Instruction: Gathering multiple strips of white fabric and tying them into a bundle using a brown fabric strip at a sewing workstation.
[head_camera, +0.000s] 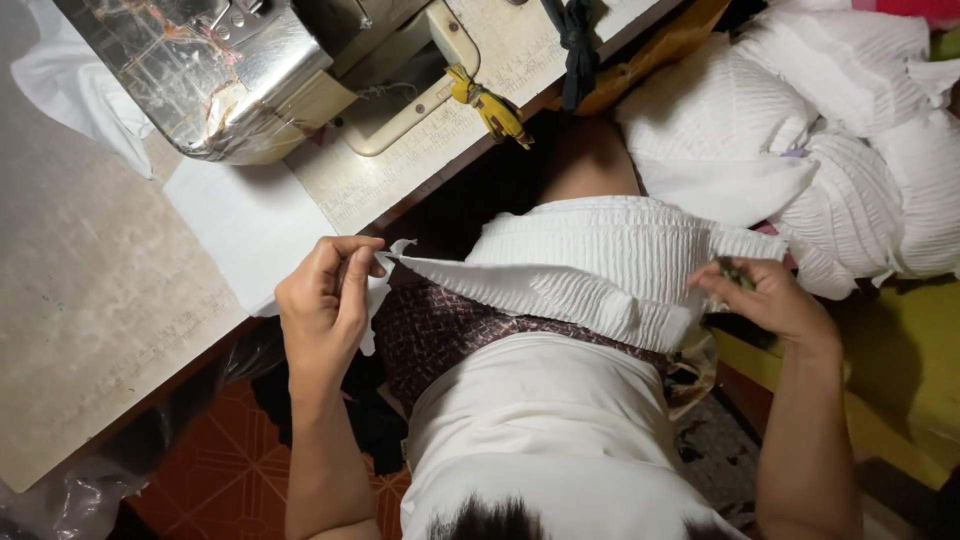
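A white smocked fabric piece, ribbed with close gathered rows, is stretched across the person's lap at the middle of the view. The left hand pinches its corner at about nine o'clock, thumb and fingers closed tight on the cloth edge. The right hand grips the opposite end at about three o'clock, fingers curled shut over the gathered edge (something small and dark sits under the fingertips, too blurred to tell what). The piece hangs taut between the two hands, just in front of the table edge.

Below it, toward six o'clock, lie a dark patterned cloth and the person's pale garment. Up at eleven o'clock stands a sewing machine, its metal head worn and shiny, on a pale, scuffed worktable. A flat white cloth lies on the table just beside the left hand. At about twelve o'clock a yellow tie dangles off the table edge. Toward two o'clock a pile of white smocked pieces is heaped, near the right hand yet apart from it. At seven o'clock the floor shows orange tiles.
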